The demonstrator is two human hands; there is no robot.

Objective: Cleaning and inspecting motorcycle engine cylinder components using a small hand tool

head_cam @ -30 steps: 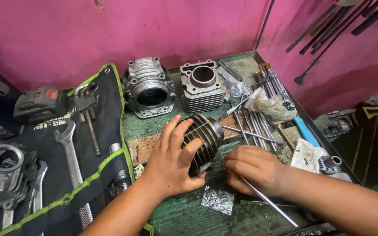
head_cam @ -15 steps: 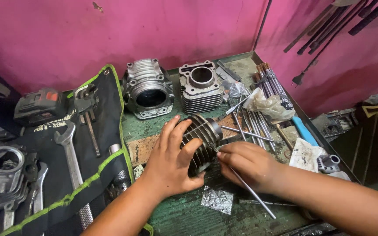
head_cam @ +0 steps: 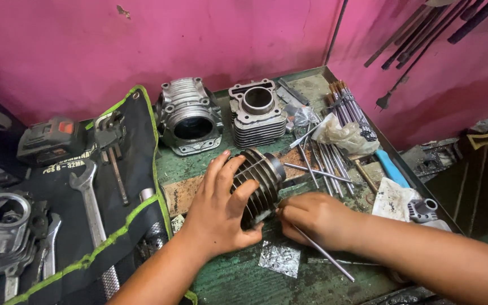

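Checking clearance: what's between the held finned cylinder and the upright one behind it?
In the head view, between finned cylinder and upright cylinder lies only bare green table.

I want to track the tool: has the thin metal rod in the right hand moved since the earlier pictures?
Yes. The thin metal rod has slid with the right hand toward the finned cylinder; its far tip now lies closer to the foil scrap.

pink walls, green workbench
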